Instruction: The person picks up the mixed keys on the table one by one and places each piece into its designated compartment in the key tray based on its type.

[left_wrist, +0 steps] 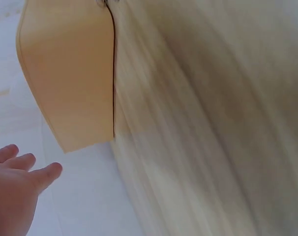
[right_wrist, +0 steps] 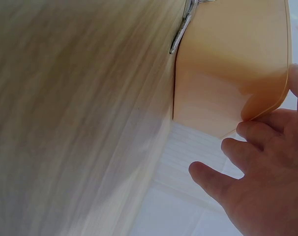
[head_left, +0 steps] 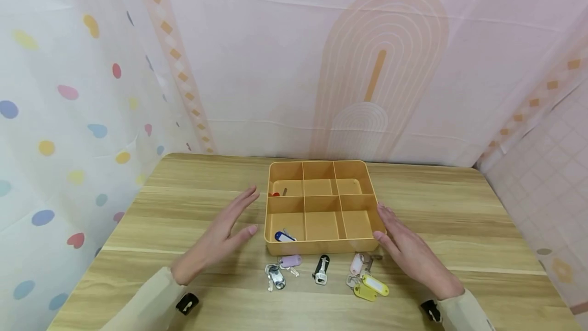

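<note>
An orange-yellow divided box [head_left: 321, 247] stands on the table, split into two rows of three compartments. My right hand [head_left: 409, 252] touches its right side, fingertips at the rim and fingers fairly straight, as the right wrist view also shows. To the left, my left hand [head_left: 220, 234] hovers apart from the box with its fingers spread and nothing in them. A key with a blue tag [head_left: 285, 237] lies in the front left compartment. In the back left one is a small red item [head_left: 275, 194], partly hidden by the divider.
Tagged keys lie along the box's front: a purple tag [head_left: 290, 261] and a dark-and-clear tag [head_left: 276, 276] at left, a key on a black tag [head_left: 322, 270] in the middle, pink [head_left: 356, 263] and yellow tags [head_left: 375, 285] at right. A patterned curtain [head_left: 275, 65] hangs behind the table.
</note>
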A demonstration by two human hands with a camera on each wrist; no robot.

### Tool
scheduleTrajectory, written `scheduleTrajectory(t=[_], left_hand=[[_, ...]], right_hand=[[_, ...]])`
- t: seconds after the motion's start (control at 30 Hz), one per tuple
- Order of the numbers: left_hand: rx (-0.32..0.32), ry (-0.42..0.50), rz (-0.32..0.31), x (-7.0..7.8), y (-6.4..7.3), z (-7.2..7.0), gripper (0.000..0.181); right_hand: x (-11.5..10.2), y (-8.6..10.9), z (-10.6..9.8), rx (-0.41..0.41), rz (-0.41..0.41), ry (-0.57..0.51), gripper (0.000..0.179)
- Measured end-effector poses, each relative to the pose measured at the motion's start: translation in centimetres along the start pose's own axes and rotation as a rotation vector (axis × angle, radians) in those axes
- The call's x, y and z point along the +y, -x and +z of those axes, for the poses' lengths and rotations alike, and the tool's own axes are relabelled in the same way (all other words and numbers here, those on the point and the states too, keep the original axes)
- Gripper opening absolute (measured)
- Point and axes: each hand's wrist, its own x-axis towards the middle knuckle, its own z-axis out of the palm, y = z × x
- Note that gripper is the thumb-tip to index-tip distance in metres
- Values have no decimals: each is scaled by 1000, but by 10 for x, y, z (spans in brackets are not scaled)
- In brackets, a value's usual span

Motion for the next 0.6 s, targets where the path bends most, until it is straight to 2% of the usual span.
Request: scheduleTrajectory(t=[0.2,0.37,0.6], left_hand=[[64,9,28,5,12,3,65],[98,-3,79,9,21,6,63],[86,-5,105,14,32,7,57]], right_hand=[[0,0,1,-6,6,-4,67],[1,0,1,-6,6,-8,66],[1,-1,1,-16,12,-15,66]])
